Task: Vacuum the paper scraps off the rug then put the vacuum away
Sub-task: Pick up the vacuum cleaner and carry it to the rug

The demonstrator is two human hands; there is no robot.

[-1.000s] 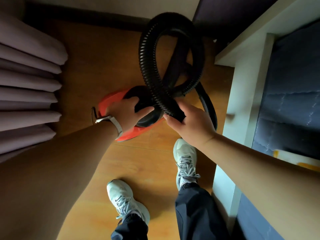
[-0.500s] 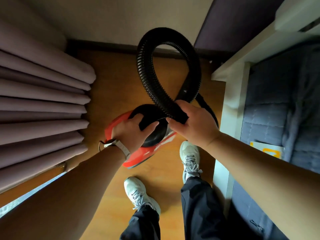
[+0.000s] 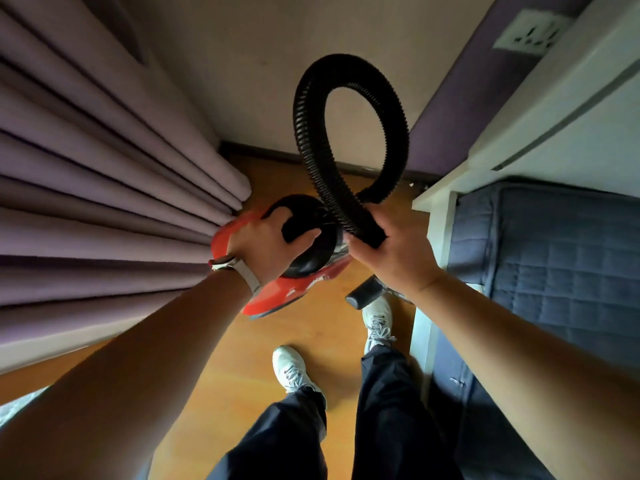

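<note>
Vacuum, red canister body with black top (image 3: 277, 296), carried above wooden floor: left hand (image 3: 266, 247) grips its black handle; right hand (image 3: 391, 251) clutches looped black ribbed hose (image 3: 311, 150), alongside.

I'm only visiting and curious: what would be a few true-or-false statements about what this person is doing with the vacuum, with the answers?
1. The left hand grips the black handle of the red vacuum. True.
2. The right hand is empty. False: it grips the black ribbed hose.
3. The hose lies flat on the wooden floor. False: it arches up in a loop above both hands.
4. Curtains hang on the person's left. True.
5. The person is barefoot. False: white sneakers are on both feet.
</note>
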